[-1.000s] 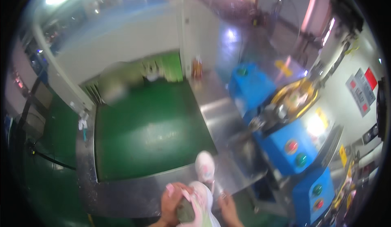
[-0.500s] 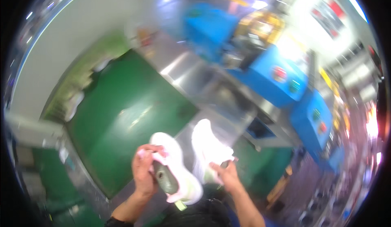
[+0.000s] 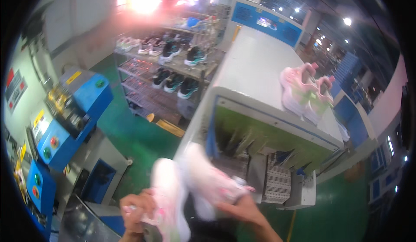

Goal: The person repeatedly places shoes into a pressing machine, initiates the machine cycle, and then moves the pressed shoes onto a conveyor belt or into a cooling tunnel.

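Note:
My left hand (image 3: 138, 209) is closed around the heel end of a white and pink sneaker (image 3: 168, 183), whose toe points away from me. Beside it my right hand (image 3: 243, 209) grips a matching sneaker (image 3: 201, 172) near its collar and laces. This second shoe tilts, its toe toward the front of a grey conveyor machine (image 3: 255, 64). Both sneakers are off any surface, close together and slightly blurred. The fingers of my right hand are partly hidden behind the shoe.
The machine has a green strip curtain (image 3: 242, 127) over its slatted conveyor belt (image 3: 277, 181). On its top stands a pair of pink and green sneakers (image 3: 299, 90). A shoe rack (image 3: 147, 96) is behind, and a blue control box (image 3: 52, 142) with buttons lies left.
My view has swung right: the blue machine is now at the left, and the grey conveyor machine has come in ahead. Both sneakers stay in my hands, now side by side with toes forward.

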A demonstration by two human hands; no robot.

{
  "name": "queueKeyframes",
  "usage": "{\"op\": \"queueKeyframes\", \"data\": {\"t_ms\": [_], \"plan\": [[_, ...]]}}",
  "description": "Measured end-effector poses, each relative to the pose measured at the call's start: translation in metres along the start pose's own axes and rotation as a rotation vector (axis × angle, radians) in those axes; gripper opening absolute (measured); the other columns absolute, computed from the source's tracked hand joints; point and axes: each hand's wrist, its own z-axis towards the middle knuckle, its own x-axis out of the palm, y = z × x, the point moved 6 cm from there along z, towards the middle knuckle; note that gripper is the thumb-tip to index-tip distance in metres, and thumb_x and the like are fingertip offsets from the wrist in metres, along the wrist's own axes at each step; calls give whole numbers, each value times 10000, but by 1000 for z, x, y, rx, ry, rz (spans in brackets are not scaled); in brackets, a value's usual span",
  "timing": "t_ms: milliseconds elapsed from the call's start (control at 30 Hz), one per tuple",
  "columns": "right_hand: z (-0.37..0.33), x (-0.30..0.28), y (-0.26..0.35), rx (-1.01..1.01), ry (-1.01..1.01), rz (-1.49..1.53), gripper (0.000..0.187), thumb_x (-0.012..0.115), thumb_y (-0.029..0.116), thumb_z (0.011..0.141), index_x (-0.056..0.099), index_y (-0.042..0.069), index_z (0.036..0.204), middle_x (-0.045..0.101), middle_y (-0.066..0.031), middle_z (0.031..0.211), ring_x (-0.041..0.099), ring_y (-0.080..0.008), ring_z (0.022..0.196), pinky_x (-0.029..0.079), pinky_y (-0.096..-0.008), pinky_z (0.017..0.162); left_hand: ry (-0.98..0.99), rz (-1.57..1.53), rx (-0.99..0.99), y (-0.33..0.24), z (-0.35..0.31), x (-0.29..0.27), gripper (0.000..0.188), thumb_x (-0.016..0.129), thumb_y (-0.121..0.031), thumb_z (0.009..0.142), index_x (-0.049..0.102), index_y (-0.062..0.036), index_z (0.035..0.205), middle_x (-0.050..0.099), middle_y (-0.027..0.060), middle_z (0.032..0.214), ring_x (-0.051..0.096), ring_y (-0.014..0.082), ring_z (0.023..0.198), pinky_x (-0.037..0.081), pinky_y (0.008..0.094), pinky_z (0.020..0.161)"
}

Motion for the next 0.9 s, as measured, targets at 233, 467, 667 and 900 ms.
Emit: {"op": "queueKeyframes", "data": {"t_ms": [233, 467, 667, 900], "plan": [[-120, -147, -53, 156, -1136, -698, 504, 667, 127, 749, 490, -36, 1191, 584, -211, 1092, 577, -353, 1000, 423, -388, 918, 671, 99, -279, 114, 50, 141, 155, 585, -155, 798, 626, -6, 780, 646, 97, 699, 626, 209, 766, 423, 391, 892], [-59, -155, -7, -307, -1245, -830, 371, 550, 54, 837, 474, -76, 1175, 494, -229, 1234, 494, -377, 1138, 361, -432, 999, 519, 718, -116, 168, 97, 183, 267, 588, -82, 773, 595, 7, 1025, 639, 155, 881, 637, 262, 856, 501, 342, 758], [10, 57, 82, -669, -105, -207, 229, 524, 4, 860, 607, -24, 1071, 657, -109, 968, 615, -142, 759, 491, -249, 672, 147, 574, 136, 44, -20, 111, 200, 627, -12, 782, 590, 3, 977, 621, 152, 985, 613, 266, 937, 499, 361, 814], [-154, 304, 257, -1005, 1414, 426, 379, 586, 69, 826, 506, -32, 1183, 598, -130, 940, 597, -240, 851, 486, -351, 765, -793, 995, -20, -85, -175, 10, 213, 623, 59, 766, 607, 7, 972, 636, 100, 994, 613, 234, 912, 492, 323, 807]]}}
